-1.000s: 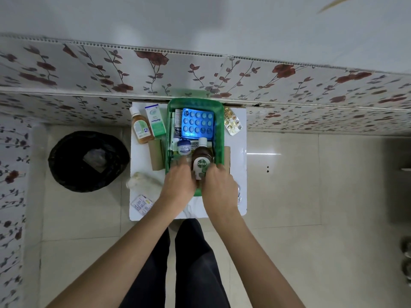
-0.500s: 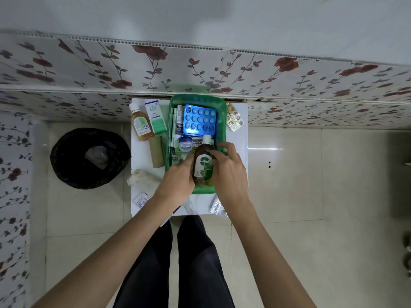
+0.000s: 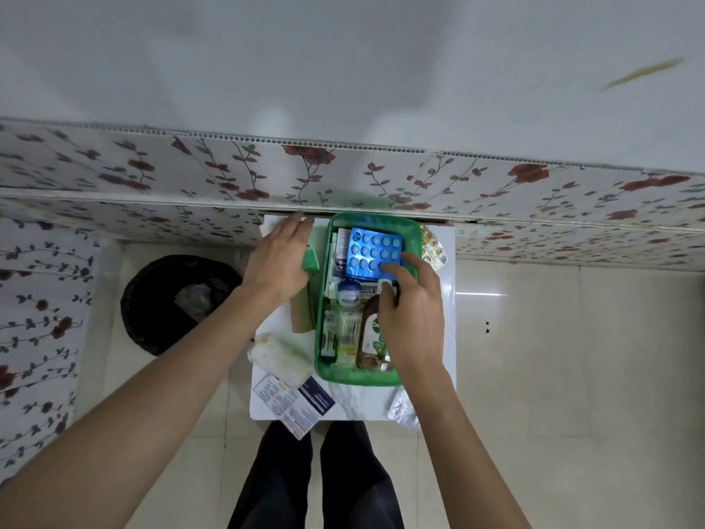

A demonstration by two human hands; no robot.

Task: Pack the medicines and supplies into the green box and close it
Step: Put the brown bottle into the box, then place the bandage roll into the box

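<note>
My left hand [image 3: 275, 257] lies spread over the green carton [image 3: 311, 260]; whether it grips, I can't tell. The right hand [image 3: 410, 315] rests loosely on the brown bottle [image 3: 372, 334] inside the green box [image 3: 358, 378]. The crowded box may block closing.

One view only, from your head, wide-angle, looking steeply down and forward past your own arms and legs. The small white table [image 3: 448, 299] sits mid-frame at arm's reach against the floral wall [image 3: 229, 173], floor tiles either side. No second view to overlap.
</note>
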